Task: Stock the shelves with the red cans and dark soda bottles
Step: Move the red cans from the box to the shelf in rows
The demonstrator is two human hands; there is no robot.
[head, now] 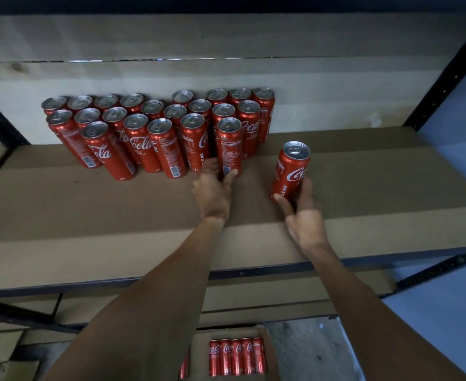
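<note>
Several tall red cans point(154, 125) stand in rows at the back of a cardboard-lined shelf point(88, 210). My left hand point(212, 191) grips the base of the front-right can of the group point(228, 144), thumb on its right side and fingers on its left. My right hand point(300, 213) holds another red can point(291, 169) by its lower end, upright and apart from the group, to the right. No dark soda bottles are in view.
A cardboard box point(198, 350) below the shelf holds several more red cans point(237, 356). Black metal uprights point(446, 75) frame the shelf on both sides. A blue wall point(460, 171) lies to the right. Bare cardboard lies right of the cans.
</note>
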